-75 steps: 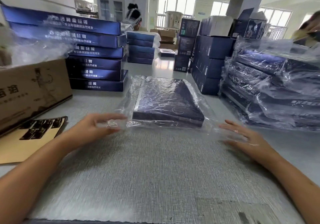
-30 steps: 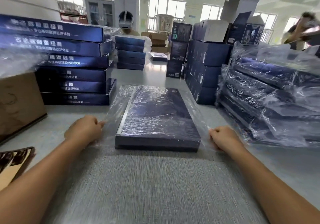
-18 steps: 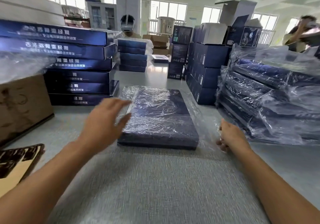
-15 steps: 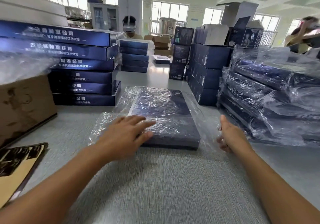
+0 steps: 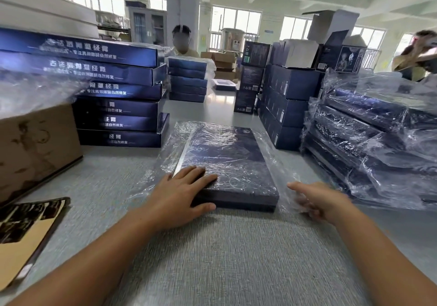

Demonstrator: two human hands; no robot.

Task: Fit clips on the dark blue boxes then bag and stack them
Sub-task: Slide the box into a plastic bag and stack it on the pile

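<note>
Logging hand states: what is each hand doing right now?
Left hand: open, flat on the bagged box.
Right hand: open, at the loose plastic bag edge, gripping nothing.

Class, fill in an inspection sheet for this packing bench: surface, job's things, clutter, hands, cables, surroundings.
Surface: grey textured table.
Job's things: dark blue box lying flat inside a clear bag; bagged stack at right; unbagged stack at left.
Clutter: cardboard carton, printed card sheet.
Hands: left hand flat on the box's near corner; right hand open on the bag's edge.
Cables: nothing seen.
Surroundings: windows, more cartons, two other people.
</note>
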